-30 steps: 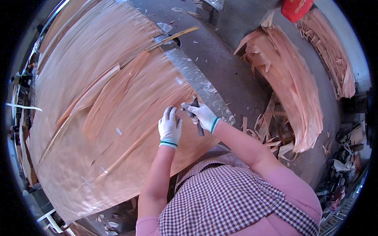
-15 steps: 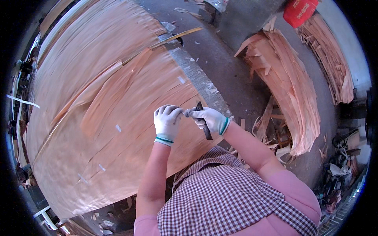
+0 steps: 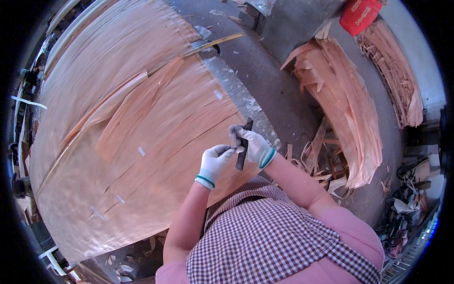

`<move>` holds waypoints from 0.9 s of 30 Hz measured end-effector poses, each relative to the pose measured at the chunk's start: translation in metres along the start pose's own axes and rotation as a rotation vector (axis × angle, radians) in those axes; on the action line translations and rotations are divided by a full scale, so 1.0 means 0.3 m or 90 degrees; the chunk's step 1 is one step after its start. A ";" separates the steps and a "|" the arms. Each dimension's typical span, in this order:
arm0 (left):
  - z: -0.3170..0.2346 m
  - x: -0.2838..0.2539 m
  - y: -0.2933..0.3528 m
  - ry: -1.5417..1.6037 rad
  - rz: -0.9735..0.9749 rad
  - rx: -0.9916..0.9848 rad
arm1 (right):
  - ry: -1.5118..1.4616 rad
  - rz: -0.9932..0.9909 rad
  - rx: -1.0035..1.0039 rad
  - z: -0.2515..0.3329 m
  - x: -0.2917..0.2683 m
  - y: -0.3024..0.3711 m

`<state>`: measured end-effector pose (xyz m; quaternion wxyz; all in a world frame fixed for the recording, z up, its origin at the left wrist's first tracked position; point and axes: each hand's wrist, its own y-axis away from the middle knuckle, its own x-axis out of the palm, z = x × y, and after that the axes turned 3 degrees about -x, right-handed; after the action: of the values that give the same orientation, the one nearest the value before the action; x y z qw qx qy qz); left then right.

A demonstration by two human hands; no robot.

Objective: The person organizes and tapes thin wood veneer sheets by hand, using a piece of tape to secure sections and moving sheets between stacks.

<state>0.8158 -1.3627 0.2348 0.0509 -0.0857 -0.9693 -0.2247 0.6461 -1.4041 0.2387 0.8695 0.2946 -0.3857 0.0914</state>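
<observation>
It's a wood workshop: big thin wood sheets (image 3: 118, 175) lie over a grey table (image 3: 229, 75) at the left of the frame, long piles of wood strips (image 3: 352, 118) sit at the right, torn bits (image 3: 338, 183) lie on the floor (image 3: 272, 78), and the worker (image 3: 184, 227) wears gloves (image 3: 213, 164) and a checked apron (image 3: 265, 239)

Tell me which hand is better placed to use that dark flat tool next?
Right, probably: the right hand has the dark flat tool in its grip, above the wood veneer sheet. The left hand, fingers bent, is close beside it; I can't tell whether it holds anything.
</observation>
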 end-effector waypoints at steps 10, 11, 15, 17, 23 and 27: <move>-0.105 -0.045 -0.036 -0.030 -0.036 0.101 | 0.100 -0.022 0.042 0.069 0.048 0.053; -0.097 -0.050 -0.049 -0.047 -0.005 0.123 | 0.100 -0.022 0.050 0.064 0.055 0.057; -0.111 -0.083 -0.059 -0.311 -0.045 0.251 | 0.070 -0.033 0.082 0.043 0.049 0.067; -0.141 -0.090 -0.055 -0.493 -0.093 0.382 | 0.077 -0.032 0.098 0.037 0.025 0.077; -0.091 -0.138 -0.056 -0.665 -0.243 0.492 | 0.496 0.084 0.181 0.063 0.010 0.156; 0.073 -0.081 0.032 -0.845 0.017 0.452 | 1.009 0.205 0.246 0.102 -0.137 0.212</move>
<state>0.8401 -1.3480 0.2160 -0.5169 -0.1935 -0.8094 0.2007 0.5744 -1.3677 0.2532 0.7939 0.2278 0.3260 0.4599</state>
